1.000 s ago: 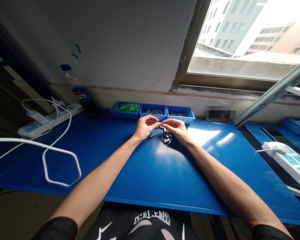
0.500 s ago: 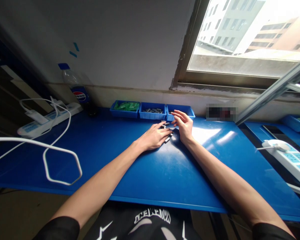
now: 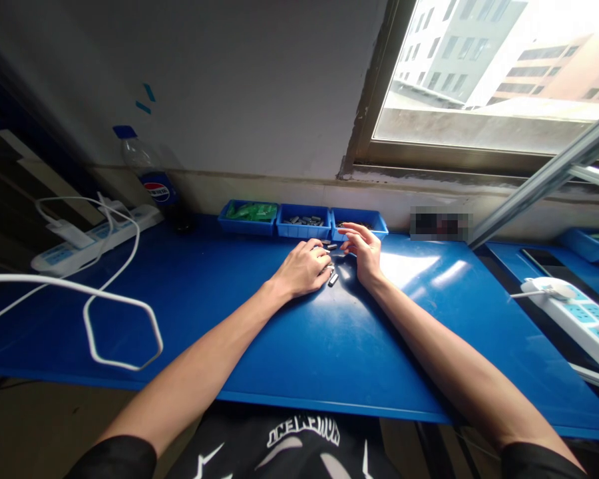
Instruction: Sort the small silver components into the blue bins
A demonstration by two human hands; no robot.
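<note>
Left hand (image 3: 303, 269): palm down at the centre of the frame, fingers bent over the small, dark-grey, metallic-looking oblong pieces (image 3: 333, 280); whether it pinches one, I cannot tell.
Right hand (image 3: 367, 253): just right of centre, fingers half curled and loosely parted, with no piece visible between them; it partly covers the blue plastic right-hand bin (image 3: 381, 231).
Loose pieces: a small cluster on the glossy blue tabletop (image 3: 289, 352), at mid-frame between the two hands, some hidden under the left fingers.
Long axes: the nearest piece slants from lower left to upper right; the farther piece (image 3: 332, 247) lies almost level across the frame. Which end is the front is too small to tell.
Blue plastic middle bin (image 3: 303, 231): upper centre, beyond the left hand, holding similar dark pieces.
Step in hand: judging by the bent fingers, gathering or sorting the loose pieces.
Next move: lifting one would call for a fingertip pinch across its narrow sides.
</note>
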